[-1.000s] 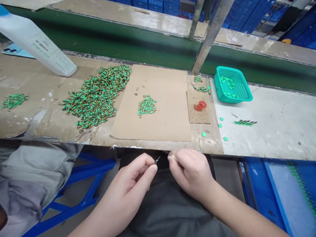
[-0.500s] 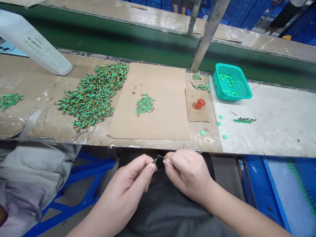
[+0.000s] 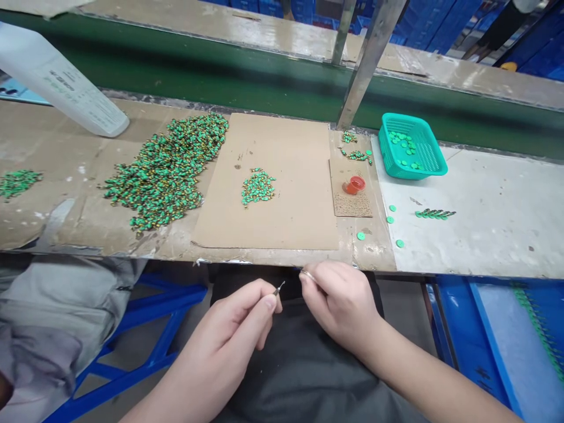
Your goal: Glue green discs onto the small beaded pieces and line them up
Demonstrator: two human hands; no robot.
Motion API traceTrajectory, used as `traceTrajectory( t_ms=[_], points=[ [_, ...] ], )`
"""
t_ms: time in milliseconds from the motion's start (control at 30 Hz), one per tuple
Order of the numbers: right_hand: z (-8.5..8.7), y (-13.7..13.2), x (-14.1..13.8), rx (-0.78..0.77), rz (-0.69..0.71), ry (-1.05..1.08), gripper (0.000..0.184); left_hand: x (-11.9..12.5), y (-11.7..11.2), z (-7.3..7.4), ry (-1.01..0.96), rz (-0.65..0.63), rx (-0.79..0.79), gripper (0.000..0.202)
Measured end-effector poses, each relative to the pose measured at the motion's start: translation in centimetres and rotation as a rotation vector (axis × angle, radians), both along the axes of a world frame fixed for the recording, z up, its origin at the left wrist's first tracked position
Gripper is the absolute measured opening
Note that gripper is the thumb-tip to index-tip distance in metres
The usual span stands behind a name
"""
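Note:
My left hand (image 3: pixel 244 323) is closed above my lap, pinching a small dark piece (image 3: pixel 278 289) with a thin metallic tip between thumb and forefinger. To its right, my right hand (image 3: pixel 341 305) has its fingers curled around a thin pale metallic tool (image 3: pixel 308 274); most of that tool is hidden by the fingers. A gap separates the two hands. On the cardboard sheet (image 3: pixel 295 153) beyond them lies a small pile of green and gold pieces (image 3: pixel 258 187). A much larger heap of similar pieces (image 3: pixel 170 167) lies left of the sheet.
A teal basket (image 3: pixel 414 173) with green discs stands at the back right. Near it are a small red cup (image 3: pixel 355 185), several loose green discs (image 3: pixel 390 220) and a row of green-and-dark pieces (image 3: pixel 434 214). A white jug (image 3: pixel 66 82) leans in at left, above a seated person's leg (image 3: pixel 66 299).
My right hand has moved slightly right and up, away from my left. The tips of the two held things, close together before, are now apart.

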State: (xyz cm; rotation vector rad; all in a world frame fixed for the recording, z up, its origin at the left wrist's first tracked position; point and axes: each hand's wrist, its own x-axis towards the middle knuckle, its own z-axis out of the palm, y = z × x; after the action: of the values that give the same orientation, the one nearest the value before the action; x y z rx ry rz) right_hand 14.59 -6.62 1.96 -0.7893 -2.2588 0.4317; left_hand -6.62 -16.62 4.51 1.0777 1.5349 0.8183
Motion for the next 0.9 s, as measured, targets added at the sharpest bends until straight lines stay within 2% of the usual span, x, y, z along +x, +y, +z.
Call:
traceTrajectory(
  t_ms=[167, 433, 633, 900],
  points=[
    [0.58, -0.37, -0.09, 0.016, 0.113, 0.007, 0.037, -0.02, 0.1, -0.03, 0.0, 0.006, -0.029, 0.066],
    [0.09, -0.07, -0.06, 0.004, -0.021, -0.034, 0.041, 0.16, 0.2, 0.17, 0.003, -0.001, -0.012, 0.068],
    [0.61, -0.54, -0.12, 0.01, 0.122, -0.014, 0.039, 0.12, 0.01, -0.06, 0.024, 0.0, -0.019, 0.067],
    [0.28, -0.33, -0.07, -0.008, -0.03, -0.028, 0.041, 0.29, 0.29, 0.06, 0.037, -0.016, -0.001, 0.068]
  ],
)
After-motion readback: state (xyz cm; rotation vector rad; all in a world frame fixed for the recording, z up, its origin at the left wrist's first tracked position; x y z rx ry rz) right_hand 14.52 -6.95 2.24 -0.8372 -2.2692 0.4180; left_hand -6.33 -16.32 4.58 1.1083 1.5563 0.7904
